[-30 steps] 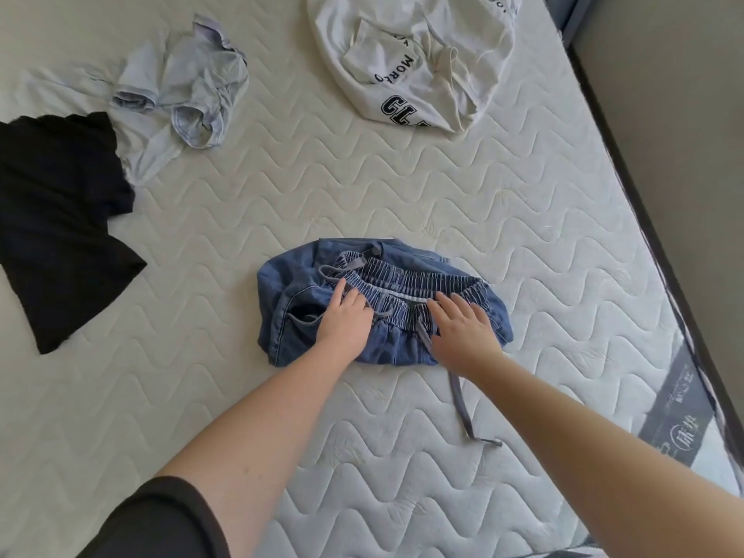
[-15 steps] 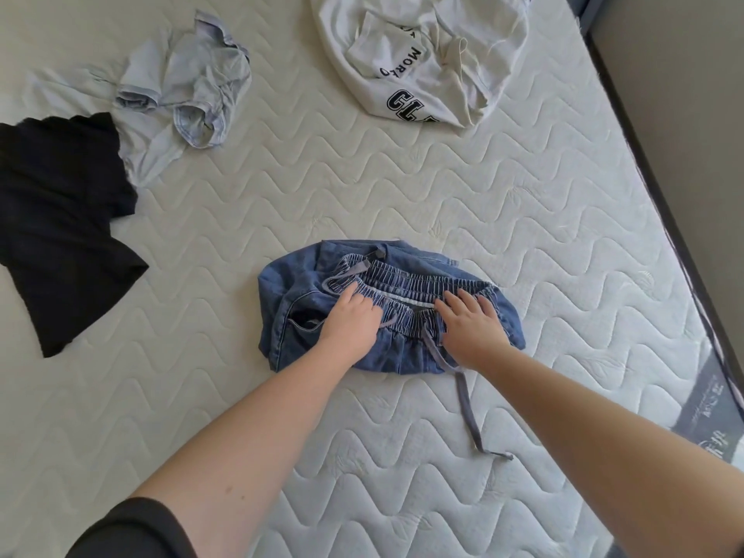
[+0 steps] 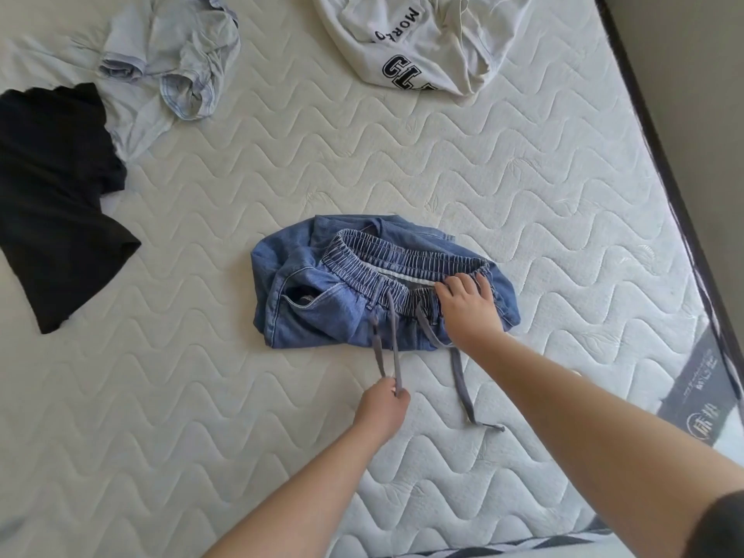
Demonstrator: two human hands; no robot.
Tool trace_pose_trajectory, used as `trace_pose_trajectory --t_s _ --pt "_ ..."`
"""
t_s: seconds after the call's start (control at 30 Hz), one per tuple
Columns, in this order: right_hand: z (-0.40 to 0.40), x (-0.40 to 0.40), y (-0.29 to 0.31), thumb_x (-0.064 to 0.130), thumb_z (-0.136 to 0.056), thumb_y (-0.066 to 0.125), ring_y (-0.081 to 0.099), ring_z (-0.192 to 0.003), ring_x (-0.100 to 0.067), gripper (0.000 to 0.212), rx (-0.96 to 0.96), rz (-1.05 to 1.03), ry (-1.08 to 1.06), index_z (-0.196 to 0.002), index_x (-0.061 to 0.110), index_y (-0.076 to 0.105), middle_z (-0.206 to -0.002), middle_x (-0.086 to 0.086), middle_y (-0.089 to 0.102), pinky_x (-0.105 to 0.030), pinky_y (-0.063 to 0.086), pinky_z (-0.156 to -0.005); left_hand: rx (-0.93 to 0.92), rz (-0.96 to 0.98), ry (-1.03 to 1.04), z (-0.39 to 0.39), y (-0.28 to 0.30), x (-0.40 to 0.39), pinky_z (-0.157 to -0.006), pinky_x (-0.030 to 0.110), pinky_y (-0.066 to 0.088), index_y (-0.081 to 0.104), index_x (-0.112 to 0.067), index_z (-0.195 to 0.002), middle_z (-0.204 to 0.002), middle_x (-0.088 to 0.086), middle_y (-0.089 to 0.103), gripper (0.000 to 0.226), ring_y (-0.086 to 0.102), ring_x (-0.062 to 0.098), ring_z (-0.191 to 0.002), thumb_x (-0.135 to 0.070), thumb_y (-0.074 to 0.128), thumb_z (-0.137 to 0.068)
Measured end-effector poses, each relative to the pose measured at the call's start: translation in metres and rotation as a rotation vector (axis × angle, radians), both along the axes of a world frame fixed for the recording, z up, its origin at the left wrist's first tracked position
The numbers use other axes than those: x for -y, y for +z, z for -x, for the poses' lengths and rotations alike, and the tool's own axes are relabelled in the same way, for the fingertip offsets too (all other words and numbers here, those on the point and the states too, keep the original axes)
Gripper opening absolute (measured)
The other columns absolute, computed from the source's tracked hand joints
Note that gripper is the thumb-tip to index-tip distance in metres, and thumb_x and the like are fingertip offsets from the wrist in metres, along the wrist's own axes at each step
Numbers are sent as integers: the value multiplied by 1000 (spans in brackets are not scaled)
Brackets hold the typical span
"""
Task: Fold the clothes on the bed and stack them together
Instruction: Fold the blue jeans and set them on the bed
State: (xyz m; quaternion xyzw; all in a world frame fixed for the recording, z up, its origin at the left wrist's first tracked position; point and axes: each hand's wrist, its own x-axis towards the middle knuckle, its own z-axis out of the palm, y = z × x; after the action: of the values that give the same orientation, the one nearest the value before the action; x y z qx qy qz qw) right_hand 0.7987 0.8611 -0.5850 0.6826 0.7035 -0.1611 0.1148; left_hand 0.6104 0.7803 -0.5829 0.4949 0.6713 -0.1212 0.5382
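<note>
Mid-bed, nearer its right edge: folded denim shorts [image 3: 362, 283].
Left hand [image 3: 382, 408] pinches one grey drawstring [image 3: 386, 340] in a closed grip; right hand [image 3: 469, 310] presses flat, fingers released, on the waistband [image 3: 402, 263].

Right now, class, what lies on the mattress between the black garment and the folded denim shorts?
Nothing: the head view shows bare quilted mattress between the black garment and the denim shorts.

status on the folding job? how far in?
Done: the jeans look folded into a compact bundle, mid-mattress. In hand: the left hand pinches a drawstring pulled toward the person; the right hand rests on the waistband. Left: black garment, light blue shirt and white shirt lie unfolded; no stack yet.
</note>
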Motion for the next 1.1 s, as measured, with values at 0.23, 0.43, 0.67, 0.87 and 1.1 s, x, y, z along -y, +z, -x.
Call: trace_pose_trajectory --t_s 0.23,0.43,0.67,0.87,1.1 --pt "-7 2 4 8 -89 48 44 -117 -27 50 23 -36 35 -138 16 44 -123 -3 50 -42 16 -116 -126 -499 -346 12 9 -41 -72 39 47 66 -13 -92 -95 9 63 23 61 32 -90 -27 48 -95" --pt "-24 -3 9 15 -88 54 46 -109 -26 35 88 -16 28 -123 15 55 -114 -3 53 -35 27 -104 -234 -874 -677 22 3 -158 -109 42 33 43 -16 -144 -145 6 44 51 39 25 -134 -19 52 -93" --pt "-46 8 16 16 -82 70 42 -124 -27 20 201 -37 -3 -100 16 63 -111 -2 58 -56 4 -114 -499 -558 -931 33 2 -234 -116 59 17 43 -26 -136 -163 15 -6 54 1 41 -149 -41 67 -89" --pt "-66 7 18 37 -83 73 38 -132 -32 42 39 151 -3 -117 16 61 -146 -10 37 -44 35 -104 -309 -509 -775 45 17 -224 -83 39 45 55 -17 -117 -120 7 55 46 57 30 -105 -42 74 -83" --pt "-63 49 34 41 -87 68 62 -92 -27 37 -62 258 114 -115 17 61 -110 -4 51 -34 47 -70 -267 -509 -1036 85 31 -148 -64 36 41 46 -18 -90 -111 5 49 32 58 30 -87 -38 70 -87"
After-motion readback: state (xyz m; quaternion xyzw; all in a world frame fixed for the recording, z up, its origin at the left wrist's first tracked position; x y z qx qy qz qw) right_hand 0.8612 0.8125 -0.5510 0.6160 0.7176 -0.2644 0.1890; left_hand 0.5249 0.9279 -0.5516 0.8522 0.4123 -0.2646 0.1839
